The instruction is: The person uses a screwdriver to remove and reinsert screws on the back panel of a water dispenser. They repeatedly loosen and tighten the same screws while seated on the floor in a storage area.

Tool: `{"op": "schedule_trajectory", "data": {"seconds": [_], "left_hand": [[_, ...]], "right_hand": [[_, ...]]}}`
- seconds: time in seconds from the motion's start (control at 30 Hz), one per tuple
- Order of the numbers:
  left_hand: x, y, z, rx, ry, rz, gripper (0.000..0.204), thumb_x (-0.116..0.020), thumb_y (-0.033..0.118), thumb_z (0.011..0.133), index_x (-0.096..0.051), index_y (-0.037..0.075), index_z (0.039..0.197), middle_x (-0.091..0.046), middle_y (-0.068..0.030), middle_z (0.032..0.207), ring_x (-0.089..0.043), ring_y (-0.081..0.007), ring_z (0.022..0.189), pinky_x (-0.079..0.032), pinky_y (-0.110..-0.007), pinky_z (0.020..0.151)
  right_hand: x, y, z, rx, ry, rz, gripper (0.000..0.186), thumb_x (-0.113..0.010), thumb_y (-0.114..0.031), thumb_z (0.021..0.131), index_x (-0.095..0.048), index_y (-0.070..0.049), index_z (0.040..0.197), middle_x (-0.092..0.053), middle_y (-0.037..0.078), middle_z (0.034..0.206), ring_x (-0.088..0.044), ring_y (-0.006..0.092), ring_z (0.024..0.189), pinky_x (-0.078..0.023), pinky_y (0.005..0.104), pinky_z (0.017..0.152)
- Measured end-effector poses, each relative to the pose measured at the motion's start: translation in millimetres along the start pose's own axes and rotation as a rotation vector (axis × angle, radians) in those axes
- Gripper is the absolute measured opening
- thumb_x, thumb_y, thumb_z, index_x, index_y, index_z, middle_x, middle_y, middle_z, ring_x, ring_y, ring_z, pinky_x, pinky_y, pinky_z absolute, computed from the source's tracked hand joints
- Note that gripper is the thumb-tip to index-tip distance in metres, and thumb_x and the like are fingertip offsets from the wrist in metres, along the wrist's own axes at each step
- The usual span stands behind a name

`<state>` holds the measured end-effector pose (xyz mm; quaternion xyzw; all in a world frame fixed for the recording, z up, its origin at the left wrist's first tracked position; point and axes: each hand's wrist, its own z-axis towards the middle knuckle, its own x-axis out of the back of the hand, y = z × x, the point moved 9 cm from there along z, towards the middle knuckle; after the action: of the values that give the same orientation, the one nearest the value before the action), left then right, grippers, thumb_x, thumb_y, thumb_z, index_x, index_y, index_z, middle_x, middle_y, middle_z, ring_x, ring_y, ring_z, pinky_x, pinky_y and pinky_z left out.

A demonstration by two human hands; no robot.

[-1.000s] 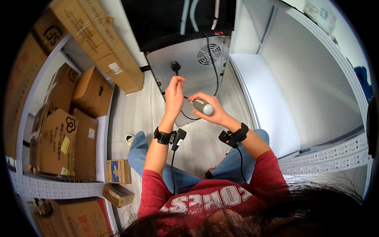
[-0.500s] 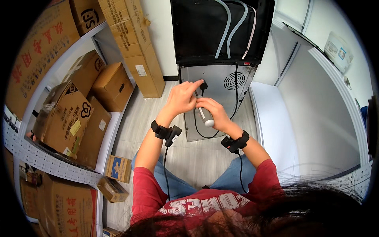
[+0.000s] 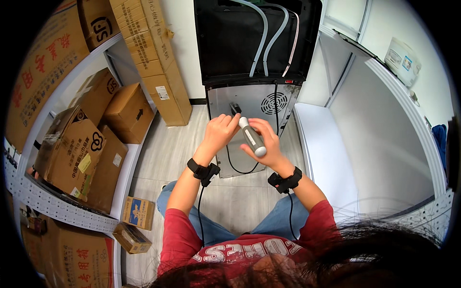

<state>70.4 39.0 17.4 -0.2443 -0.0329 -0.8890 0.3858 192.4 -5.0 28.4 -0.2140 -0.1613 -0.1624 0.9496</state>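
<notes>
My right hand [image 3: 269,141] is curled loosely round the grey handle of a screwdriver [image 3: 253,138], its rounded light end toward me. The fingers of my left hand [image 3: 221,132] are closed at the screwdriver's front end, and the shaft and tip are hidden. Just beyond my left fingertips, a black plug [image 3: 235,108] shows against the metal back panel [image 3: 257,103] of a tall appliance. A black cord [image 3: 276,103] runs down that panel and loops beneath my hands.
Above the panel, the appliance's black upper back [image 3: 225,48] carries pale tubes [image 3: 261,38]. Cardboard boxes [image 3: 72,153] fill the left shelves, and a tall carton [image 3: 165,91] stands behind them. Small boxes [image 3: 138,212] sit at lower left. A white shelf [image 3: 326,158] runs along my right.
The view has shifted, so the appliance sits further left and lower. My left index finger, stretched toward the plug before, has drawn back. My right grip on the handle has loosened.
</notes>
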Motion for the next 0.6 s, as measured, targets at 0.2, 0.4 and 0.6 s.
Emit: {"op": "schedule_trajectory", "data": {"seconds": [0.2,0.4,0.6], "left_hand": [[29,-4,13,0.013,0.107,0.079,0.048,-0.073,0.004,0.063,-0.065,0.005,0.11,-0.046,-0.0024,0.064,-0.049,-0.0178,0.057,-0.042,-0.03,0.05],[43,-22,17,0.098,0.131,0.097,0.048,-0.071,0.001,0.065,-0.064,0.006,0.112,-0.05,-0.0023,0.063,-0.052,-0.0177,0.057,-0.044,-0.031,0.051],[40,-26,10,0.1,0.122,0.093,0.045,-0.071,0.002,0.067,-0.064,0.005,0.111,-0.051,-0.0022,0.063,-0.053,-0.0174,0.057,-0.044,-0.031,0.051]], "right_hand": [[7,-34,7,0.266,0.159,-0.168,0.037,-0.081,-0.012,0.068,-0.061,-0.004,0.097,-0.062,0.012,0.108,-0.066,0.026,0.075,-0.055,0.0321,0.062],[-4,-39,28,0.263,0.161,-0.136,0.036,-0.081,-0.011,0.068,-0.06,-0.004,0.097,-0.062,0.011,0.107,-0.066,0.0253,0.073,-0.055,0.0316,0.061],[-10,-32,30,0.238,0.148,-0.124,0.037,-0.081,-0.012,0.068,-0.061,-0.004,0.097,-0.062,0.011,0.107,-0.066,0.0249,0.074,-0.055,0.0314,0.06]]}}
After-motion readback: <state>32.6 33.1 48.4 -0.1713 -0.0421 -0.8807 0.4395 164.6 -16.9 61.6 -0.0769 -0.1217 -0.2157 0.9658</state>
